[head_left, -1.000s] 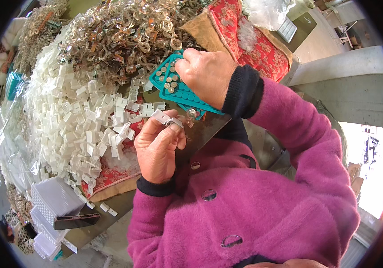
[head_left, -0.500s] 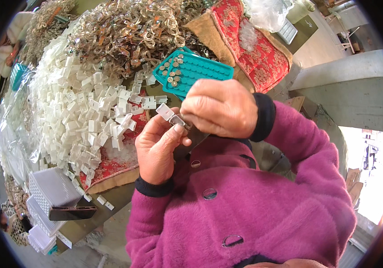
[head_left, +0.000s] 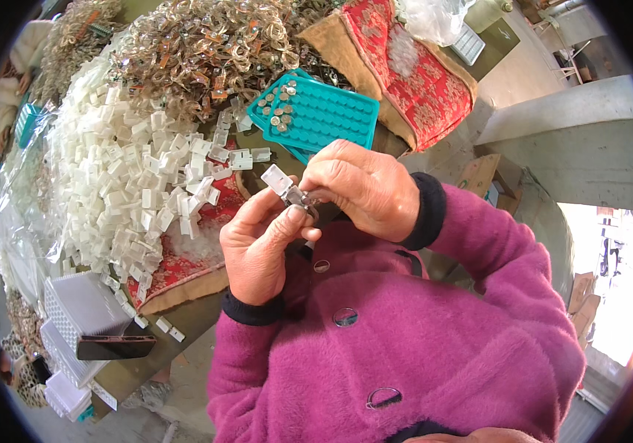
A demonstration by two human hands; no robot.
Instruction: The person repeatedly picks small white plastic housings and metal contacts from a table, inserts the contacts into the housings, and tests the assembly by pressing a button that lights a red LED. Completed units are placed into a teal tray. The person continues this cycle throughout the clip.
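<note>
My left hand (head_left: 257, 247) pinches a small white hinged plastic case (head_left: 277, 179) between thumb and fingers, its flap standing out toward the teal trays. Bent over the case's near end is my right hand (head_left: 364, 192), fingertips closed on a small greyish, see-through piece (head_left: 309, 207) there. Those fingertips partly hide the piece, so I cannot tell its exact kind. Beyond my right hand lie stacked teal trays (head_left: 331, 114) with round cups. Several small silver discs (head_left: 281, 111), like button cells, sit at their left end.
A large heap of white plastic cases (head_left: 121, 170) covers the left of the table. Behind it rises a pile of clear, looped strap-like pieces (head_left: 213, 52). A red patterned cloth (head_left: 435, 96) lies at far right. White racks (head_left: 91, 303) and a phone (head_left: 115, 347) stand at near left.
My right hand has moved slightly down, its fingertips now lower over the case. More of the greyish piece shows between the hands. My left hand keeps its hold.
</note>
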